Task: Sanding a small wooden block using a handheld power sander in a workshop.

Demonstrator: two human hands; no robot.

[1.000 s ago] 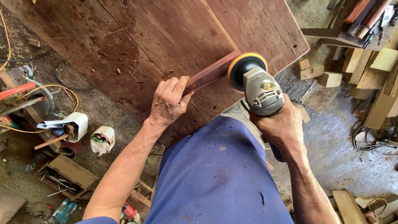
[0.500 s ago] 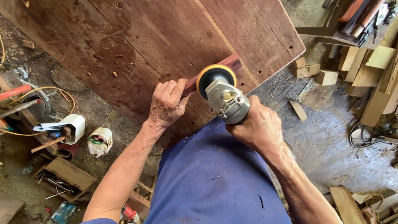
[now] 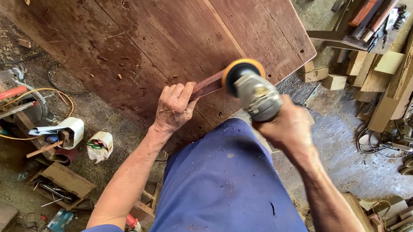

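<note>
Nearest to the camera is the person's lap in blue work cloth (image 3: 229, 192), dusty and with a small tear. From it the two bare forearms go up toward 12 o'clock. The left hand (image 3: 175, 107) is closed around the near end of a narrow strip of reddish wood (image 3: 208, 86), thumb on top and fingers wrapped under it. The strip is flat and smooth and runs up toward 1 o'clock. The right hand (image 3: 289, 128) is closed tight around the grey metal body of an angle grinder (image 3: 253, 92). Its round disc with a yellow-orange rim (image 3: 243, 69) meets the far end of the strip.

Behind them lies a large table top (image 3: 139, 35) of dark brown planks, rough, scratched and with small holes.

At 9 o'clock on the dirty floor stands an open wooden tray (image 3: 64, 180) with a few thin metal tools inside. At 2 o'clock lie pale offcut blocks (image 3: 335, 81) and stacked boards.
</note>
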